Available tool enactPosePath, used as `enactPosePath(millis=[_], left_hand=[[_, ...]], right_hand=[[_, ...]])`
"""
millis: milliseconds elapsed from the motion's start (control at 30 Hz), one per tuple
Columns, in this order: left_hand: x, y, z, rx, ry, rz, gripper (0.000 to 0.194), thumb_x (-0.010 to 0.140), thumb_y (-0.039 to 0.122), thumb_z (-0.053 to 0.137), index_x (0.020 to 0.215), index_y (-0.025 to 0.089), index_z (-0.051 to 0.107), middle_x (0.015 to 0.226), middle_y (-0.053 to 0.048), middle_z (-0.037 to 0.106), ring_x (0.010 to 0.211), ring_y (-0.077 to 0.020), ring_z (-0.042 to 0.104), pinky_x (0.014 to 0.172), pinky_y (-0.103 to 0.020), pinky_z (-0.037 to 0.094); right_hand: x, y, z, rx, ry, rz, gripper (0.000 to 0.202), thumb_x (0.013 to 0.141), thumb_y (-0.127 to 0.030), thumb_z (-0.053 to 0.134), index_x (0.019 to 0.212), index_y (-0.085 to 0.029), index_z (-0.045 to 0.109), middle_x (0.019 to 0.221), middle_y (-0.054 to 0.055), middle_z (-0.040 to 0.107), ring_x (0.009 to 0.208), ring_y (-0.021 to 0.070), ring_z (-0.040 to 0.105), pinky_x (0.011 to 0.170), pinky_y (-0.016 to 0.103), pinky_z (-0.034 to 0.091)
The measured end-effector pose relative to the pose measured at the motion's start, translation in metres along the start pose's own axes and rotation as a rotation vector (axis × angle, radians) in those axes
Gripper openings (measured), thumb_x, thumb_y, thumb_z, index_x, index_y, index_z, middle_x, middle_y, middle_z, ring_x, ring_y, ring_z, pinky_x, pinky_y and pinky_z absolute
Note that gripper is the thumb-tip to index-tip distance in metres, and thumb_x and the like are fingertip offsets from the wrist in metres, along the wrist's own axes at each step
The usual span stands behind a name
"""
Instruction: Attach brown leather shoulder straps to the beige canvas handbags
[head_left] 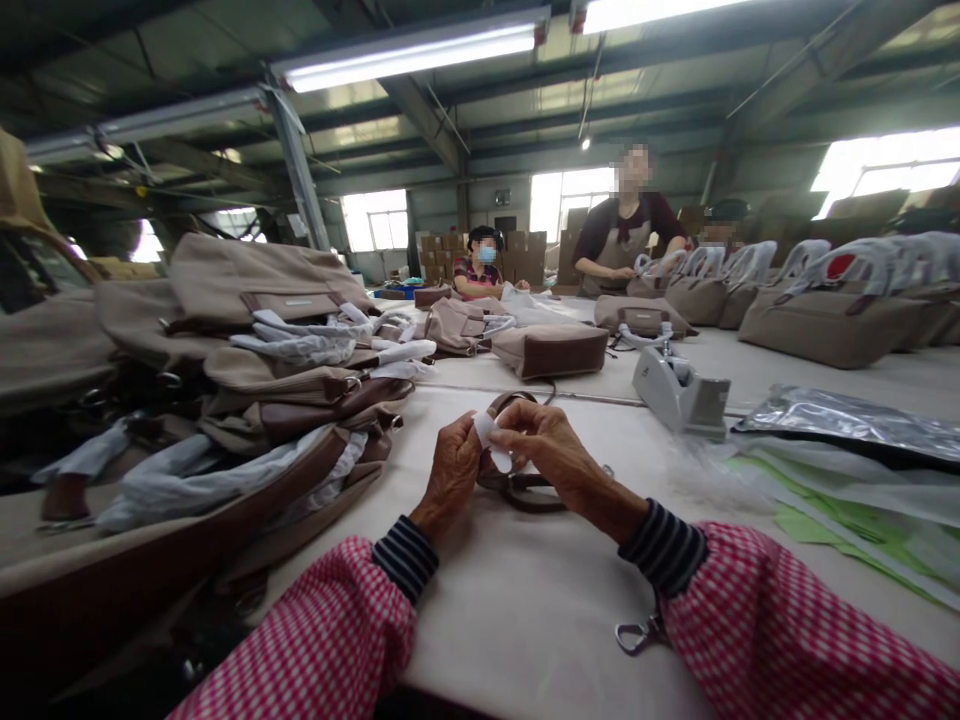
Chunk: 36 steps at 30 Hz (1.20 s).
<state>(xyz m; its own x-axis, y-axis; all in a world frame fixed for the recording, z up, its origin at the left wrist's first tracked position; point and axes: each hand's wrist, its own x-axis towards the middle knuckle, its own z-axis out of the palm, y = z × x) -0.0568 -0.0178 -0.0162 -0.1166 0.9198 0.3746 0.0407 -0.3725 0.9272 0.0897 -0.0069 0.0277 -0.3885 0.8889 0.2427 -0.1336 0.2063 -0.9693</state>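
A brown leather strap (pixel 529 500) lies looped on the white table under and between my hands. My left hand (pixel 456 462) is closed around part of it, where a small piece of white wrapping (pixel 485 428) sits. From the right, my right hand (pixel 544 440) pinches the same white piece between thumb and fingers. How far the white piece goes round the strap is hidden by my fingers. A metal snap hook (pixel 636 636) rests near my right sleeve, partly covered by it.
Taupe handbags (pixel 262 290) with wrapped handles are piled at left. A tape dispenser (pixel 679 385) stands ahead on the right, near a silver plastic packet (pixel 855 420) and green sheets (pixel 840 510). More handbags (pixel 825 325) line the far right. Co-workers (pixel 626 235) are across the table.
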Motion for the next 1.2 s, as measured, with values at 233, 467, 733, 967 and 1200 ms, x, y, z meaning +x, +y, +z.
enactPosePath(millis=[233, 467, 733, 967, 1200], left_hand=[[0.004, -0.004, -0.005, 0.170, 0.051, 0.063, 0.044, 0.090, 0.056, 0.060, 0.067, 0.020, 0.049, 0.053, 0.006, 0.043, 0.048, -0.0100, 0.037, 0.049, -0.022, 0.028], [0.001, -0.001, -0.008, 0.320, 0.074, 0.122, 0.029, 0.082, 0.041, 0.067, 0.064, 0.021, 0.055, 0.054, 0.004, 0.043, 0.056, -0.0137, 0.036, 0.058, -0.026, 0.022], [-0.001, 0.003, -0.007, 0.140, 0.001, 0.040, 0.045, 0.089, 0.058, 0.060, 0.066, 0.020, 0.048, 0.053, 0.006, 0.041, 0.050, -0.0098, 0.033, 0.050, -0.022, 0.025], [0.003, -0.002, -0.008, 0.028, -0.025, -0.004, 0.048, 0.085, 0.060, 0.068, 0.069, 0.018, 0.051, 0.052, 0.006, 0.043, 0.046, -0.0072, 0.035, 0.044, -0.019, 0.026], [0.010, -0.013, -0.010, 0.043, 0.110, 0.028, 0.047, 0.088, 0.060, 0.062, 0.069, 0.020, 0.047, 0.053, 0.007, 0.041, 0.046, -0.0076, 0.035, 0.044, -0.020, 0.027]], right_hand=[[-0.001, 0.000, -0.004, -0.061, -0.085, 0.006, 0.026, 0.072, -0.036, 0.076, 0.069, -0.018, 0.059, 0.051, -0.005, 0.051, 0.044, 0.0078, 0.041, 0.042, 0.020, 0.029], [-0.005, -0.014, -0.006, -0.150, -0.198, -0.027, 0.025, 0.072, -0.033, 0.075, 0.064, -0.018, 0.056, 0.051, -0.005, 0.050, 0.045, 0.0075, 0.040, 0.043, 0.021, 0.024], [-0.001, 0.001, -0.004, -0.149, -0.052, -0.079, 0.029, 0.075, -0.038, 0.075, 0.068, -0.020, 0.055, 0.058, -0.004, 0.054, 0.051, 0.0096, 0.045, 0.044, 0.021, 0.032], [-0.001, 0.018, 0.004, 0.129, 0.023, 0.066, 0.037, 0.073, -0.045, 0.083, 0.073, -0.018, 0.058, 0.067, -0.001, 0.061, 0.053, 0.0099, 0.051, 0.043, 0.020, 0.036], [-0.008, 0.010, 0.005, 0.220, -0.093, 0.141, 0.029, 0.065, -0.022, 0.077, 0.093, -0.013, 0.073, 0.084, 0.006, 0.072, 0.074, 0.0159, 0.064, 0.052, 0.021, 0.047]])
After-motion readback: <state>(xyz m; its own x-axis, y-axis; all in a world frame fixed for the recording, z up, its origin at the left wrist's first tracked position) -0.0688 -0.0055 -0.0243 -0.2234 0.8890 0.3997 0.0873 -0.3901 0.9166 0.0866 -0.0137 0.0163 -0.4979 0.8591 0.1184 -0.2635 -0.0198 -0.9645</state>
